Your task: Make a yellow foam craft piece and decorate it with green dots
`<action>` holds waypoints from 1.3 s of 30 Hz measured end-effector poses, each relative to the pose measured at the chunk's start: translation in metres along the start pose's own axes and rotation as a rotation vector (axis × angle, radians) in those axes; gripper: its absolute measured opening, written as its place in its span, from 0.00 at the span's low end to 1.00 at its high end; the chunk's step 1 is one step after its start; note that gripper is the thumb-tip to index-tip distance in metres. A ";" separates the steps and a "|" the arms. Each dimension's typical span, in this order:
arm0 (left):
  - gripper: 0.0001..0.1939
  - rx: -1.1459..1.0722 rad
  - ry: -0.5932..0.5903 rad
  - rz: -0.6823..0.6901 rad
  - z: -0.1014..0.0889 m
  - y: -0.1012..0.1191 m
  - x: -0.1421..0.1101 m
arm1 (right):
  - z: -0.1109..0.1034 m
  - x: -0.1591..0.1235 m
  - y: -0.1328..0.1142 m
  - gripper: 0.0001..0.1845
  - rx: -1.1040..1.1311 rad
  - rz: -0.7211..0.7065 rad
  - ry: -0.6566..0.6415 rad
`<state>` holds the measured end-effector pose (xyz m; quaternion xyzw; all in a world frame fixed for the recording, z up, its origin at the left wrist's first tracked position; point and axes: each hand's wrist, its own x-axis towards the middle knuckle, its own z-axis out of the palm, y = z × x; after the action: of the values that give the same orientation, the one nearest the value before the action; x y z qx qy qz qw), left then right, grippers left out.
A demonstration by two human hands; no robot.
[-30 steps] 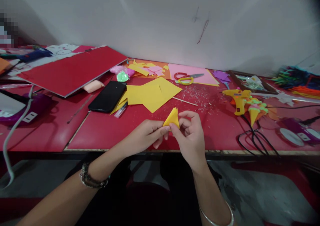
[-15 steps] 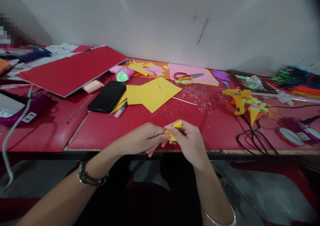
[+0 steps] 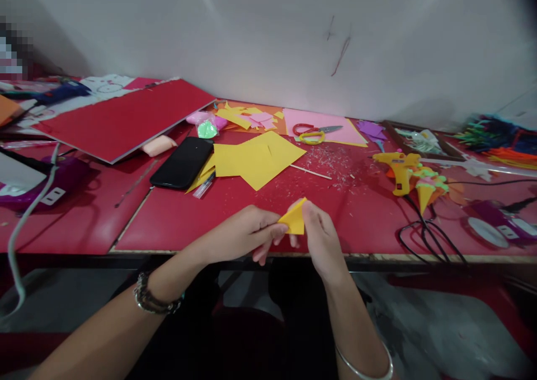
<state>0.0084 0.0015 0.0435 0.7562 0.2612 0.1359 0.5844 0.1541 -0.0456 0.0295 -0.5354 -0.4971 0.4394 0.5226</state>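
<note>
A small folded piece of yellow paper (image 3: pixel 296 220), roughly triangular, is held above the front edge of the red table. My left hand (image 3: pixel 247 231) pinches its left corner between thumb and fingers. Closed against the paper's right edge is my right hand (image 3: pixel 322 237), its fingertips partly hidden behind the paper and thumb. Beyond the hands lie flat yellow paper sheets (image 3: pixel 262 162), with a thin white stick (image 3: pixel 311 172) beside them.
Red-and-yellow scissors (image 3: pixel 312 133) rest on pink paper (image 3: pixel 302 118) by the wall. A black phone (image 3: pixel 182 163) lies left. To the right are a yellow glue gun (image 3: pixel 398 170), a yellow cone with frilly top (image 3: pixel 425 192) and black cables (image 3: pixel 424 229).
The folded yellow paper was turned and lowered between my hands. My right thumb, earlier pressed across its front, has shifted to its right edge, so more of the paper shows.
</note>
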 end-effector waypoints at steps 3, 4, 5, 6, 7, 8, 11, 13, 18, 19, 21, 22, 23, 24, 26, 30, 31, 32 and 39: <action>0.15 -0.015 0.112 0.020 0.001 -0.002 0.001 | -0.001 0.000 0.002 0.14 -0.079 -0.008 -0.111; 0.15 -0.013 0.136 0.028 0.001 -0.002 0.002 | -0.001 0.000 0.002 0.13 -0.089 -0.015 -0.115; 0.16 -0.011 0.153 0.033 0.002 -0.002 0.002 | 0.000 0.000 0.001 0.14 -0.083 -0.022 -0.110; 0.16 -0.013 0.160 0.037 0.002 -0.002 0.002 | 0.000 -0.001 0.000 0.15 -0.067 -0.029 -0.105; 0.16 -0.020 0.160 0.039 0.003 -0.002 0.002 | 0.000 -0.001 0.000 0.15 -0.051 -0.038 -0.100; 0.16 -0.030 0.157 0.042 0.004 -0.001 0.003 | 0.000 -0.001 -0.001 0.15 -0.040 -0.049 -0.088; 0.16 -0.060 0.166 0.060 0.007 0.001 0.003 | 0.001 -0.003 -0.002 0.16 -0.052 -0.086 -0.021; 0.15 -0.057 0.173 0.081 0.007 0.003 0.003 | 0.002 -0.004 -0.001 0.18 -0.049 -0.093 0.026; 0.14 0.027 0.155 0.145 0.005 0.008 0.003 | 0.000 -0.003 0.000 0.22 0.020 -0.039 0.101; 0.14 0.054 0.162 0.144 0.004 0.008 0.003 | -0.001 -0.002 0.001 0.22 0.014 -0.029 0.114; 0.15 0.102 0.181 0.123 0.002 0.008 0.002 | -0.001 -0.001 0.001 0.22 -0.015 -0.022 0.130; 0.16 0.116 0.189 0.107 0.001 0.007 0.002 | -0.001 -0.001 0.000 0.21 -0.033 -0.024 0.130; 0.16 0.121 0.198 0.091 -0.001 0.007 0.002 | -0.002 0.000 0.000 0.21 -0.049 -0.028 0.126; 0.17 0.125 0.205 0.078 -0.002 0.006 0.002 | -0.002 0.000 0.000 0.21 -0.062 -0.033 0.118; 0.18 0.139 0.216 0.063 -0.004 0.006 0.001 | -0.002 0.000 -0.001 0.21 -0.074 -0.030 0.087; 0.18 0.159 0.209 0.064 -0.007 0.008 -0.001 | -0.004 0.001 -0.003 0.19 -0.057 -0.006 0.059; 0.19 0.159 0.202 0.070 -0.008 0.008 -0.001 | -0.004 0.001 -0.003 0.19 -0.057 -0.006 0.072; 0.19 0.162 0.195 0.077 -0.008 0.008 -0.001 | -0.005 0.002 -0.002 0.19 -0.061 -0.008 0.089; 0.22 0.245 0.194 0.052 -0.015 0.000 0.003 | -0.006 0.010 0.004 0.19 -0.088 0.012 0.049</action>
<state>0.0035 0.0156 0.0470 0.8117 0.3113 0.1904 0.4561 0.1620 -0.0364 0.0262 -0.5713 -0.4999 0.4071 0.5079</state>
